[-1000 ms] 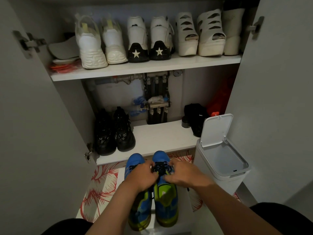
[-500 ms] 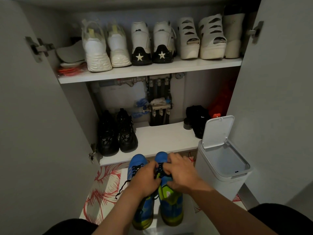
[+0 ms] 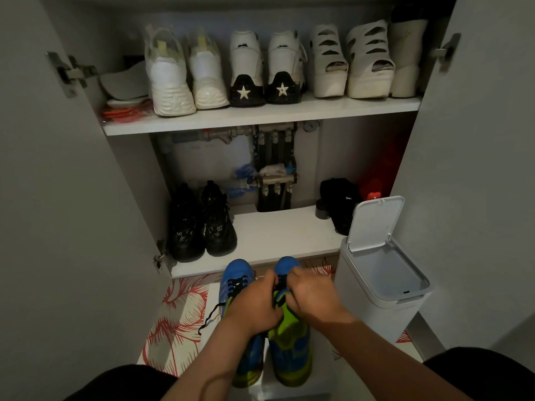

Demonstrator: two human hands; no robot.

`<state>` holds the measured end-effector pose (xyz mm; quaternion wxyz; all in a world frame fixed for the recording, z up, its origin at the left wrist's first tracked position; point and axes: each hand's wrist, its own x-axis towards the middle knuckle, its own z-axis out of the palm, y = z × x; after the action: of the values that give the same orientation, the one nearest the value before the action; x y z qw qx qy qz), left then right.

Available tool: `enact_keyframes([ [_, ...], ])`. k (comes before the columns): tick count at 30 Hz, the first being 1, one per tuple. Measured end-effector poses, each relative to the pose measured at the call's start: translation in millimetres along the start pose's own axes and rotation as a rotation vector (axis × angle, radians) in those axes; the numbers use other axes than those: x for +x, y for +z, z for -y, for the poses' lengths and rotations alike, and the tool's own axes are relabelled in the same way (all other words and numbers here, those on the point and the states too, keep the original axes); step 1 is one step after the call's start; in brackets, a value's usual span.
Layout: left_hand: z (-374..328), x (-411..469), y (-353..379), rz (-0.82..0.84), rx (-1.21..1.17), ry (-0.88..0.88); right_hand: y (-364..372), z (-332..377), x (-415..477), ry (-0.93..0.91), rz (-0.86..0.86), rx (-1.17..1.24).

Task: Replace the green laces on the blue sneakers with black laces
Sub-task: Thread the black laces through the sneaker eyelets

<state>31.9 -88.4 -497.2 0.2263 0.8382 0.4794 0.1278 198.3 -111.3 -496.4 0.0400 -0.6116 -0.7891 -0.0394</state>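
Note:
Two blue sneakers with green tongues and heels stand side by side on a white surface in front of me, toes toward the cabinet. The left sneaker (image 3: 236,277) carries a black lace (image 3: 212,315) whose loose end trails off to the left. Over the right sneaker (image 3: 291,351) both hands meet: my left hand (image 3: 256,305) and my right hand (image 3: 312,296) pinch its black lace near the top eyelets. The fingertips hide the lace there. No green lace is in view.
A white bin (image 3: 382,273) with its lid up stands close on the right. The open cabinet holds black shoes (image 3: 201,224) on the lower shelf (image 3: 278,233) and white shoes above. A red-patterned mat (image 3: 176,322) covers the floor.
My hands have drawn closer together over the right sneaker's laces. The left sneaker's lace end now trails out to the left. The camera has tilted slightly.

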Motion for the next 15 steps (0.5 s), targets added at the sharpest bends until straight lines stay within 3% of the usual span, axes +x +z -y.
enact_keyframes([
  [5, -7, 5, 5, -0.162, 0.115, 0.082, 2, -6, -3, 0.049, -0.063, 0.150],
  [7, -7, 5, 5, -0.168, 0.114, 0.086, 2, -7, -6, 0.098, -0.091, 0.256],
  [12, -5, 4, 3, -0.184, 0.042, 0.013, 6, -8, -13, 0.187, 0.067, 0.300],
  [15, -4, 5, -1, -0.184, 0.027, -0.014, 9, -11, -14, 0.226, -0.002, 0.356],
])
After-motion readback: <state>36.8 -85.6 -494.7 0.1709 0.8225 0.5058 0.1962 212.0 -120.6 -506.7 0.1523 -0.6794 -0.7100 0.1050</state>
